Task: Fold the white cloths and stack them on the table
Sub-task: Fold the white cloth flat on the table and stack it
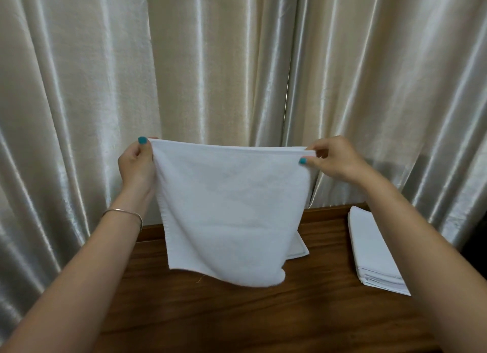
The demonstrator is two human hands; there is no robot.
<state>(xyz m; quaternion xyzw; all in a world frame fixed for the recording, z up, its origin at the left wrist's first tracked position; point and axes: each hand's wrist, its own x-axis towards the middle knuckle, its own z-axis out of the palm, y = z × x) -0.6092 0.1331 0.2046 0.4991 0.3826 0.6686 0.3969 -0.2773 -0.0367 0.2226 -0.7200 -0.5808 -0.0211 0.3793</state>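
We see a white cloth [226, 207], teal nails, a silver bracelet [123, 213], a brown wooden table [237, 313] and shiny cream curtains [237, 62].

Matt white terry cloth [229, 215], glossy satin curtain [210, 62], smooth wood-grain table [237, 313].

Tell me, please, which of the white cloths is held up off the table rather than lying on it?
The unfolded white cloth, pinched at its top corners by the left hand and right hand. The folded stack lies on the table.
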